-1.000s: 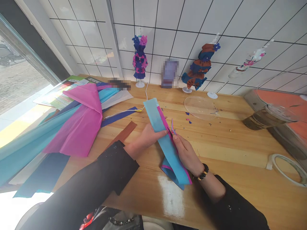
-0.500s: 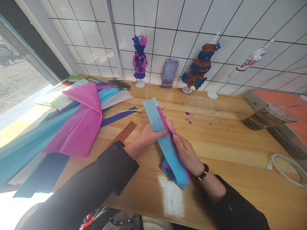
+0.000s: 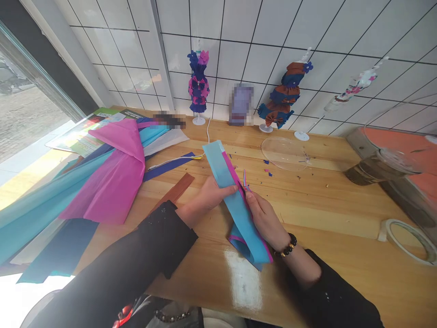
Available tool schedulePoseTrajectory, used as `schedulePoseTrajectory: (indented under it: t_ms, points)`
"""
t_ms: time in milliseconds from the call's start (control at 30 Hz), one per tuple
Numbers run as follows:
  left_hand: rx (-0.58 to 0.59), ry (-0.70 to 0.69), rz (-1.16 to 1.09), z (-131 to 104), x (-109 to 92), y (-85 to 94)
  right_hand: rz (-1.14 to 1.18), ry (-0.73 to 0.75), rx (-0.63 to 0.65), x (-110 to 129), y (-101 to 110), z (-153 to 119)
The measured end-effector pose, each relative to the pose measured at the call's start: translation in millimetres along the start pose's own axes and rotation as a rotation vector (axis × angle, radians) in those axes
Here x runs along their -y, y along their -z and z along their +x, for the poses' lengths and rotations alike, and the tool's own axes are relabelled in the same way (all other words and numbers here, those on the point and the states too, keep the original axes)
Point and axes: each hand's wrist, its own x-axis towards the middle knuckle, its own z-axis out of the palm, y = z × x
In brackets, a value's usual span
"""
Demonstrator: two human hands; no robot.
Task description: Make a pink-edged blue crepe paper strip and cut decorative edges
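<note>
A long light-blue crepe paper strip [image 3: 239, 210] with a pink layer along its right edge slants across the middle of the table, its lower end folded under. My left hand [image 3: 212, 193] grips the strip from the left, thumb on top. My right hand [image 3: 269, 219], with a beaded bracelet at the wrist, is closed on scissors [image 3: 242, 186]. Their dark blades show at the pink edge, while the handles are hidden in my fingers. A thin pink-and-blue sliver [image 3: 245, 176] stands up beside the blades.
Sheets of pink paper [image 3: 118, 177] and blue paper lie at left. A brown strip [image 3: 177, 187] lies by my left wrist. Behind are two dressed figures [image 3: 199, 86] [image 3: 285, 98], a clear lid [image 3: 285, 154] and scraps. A tape roll [image 3: 409, 237] and a cup [image 3: 370, 168] are at right.
</note>
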Motion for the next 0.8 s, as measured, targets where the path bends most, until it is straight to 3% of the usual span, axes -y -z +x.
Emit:
schedulePoseTrajectory:
  t_ms: [467, 800]
  points:
    - [-0.008, 0.041, -0.055, 1.9, 4.8, 1.8, -0.019, -0.005, 0.003, -2.0, -0.6, 0.7]
    - [-0.049, -0.003, -0.050, 5.0, 5.5, 3.3, -0.013, -0.001, 0.019, -1.5, -1.5, -0.1]
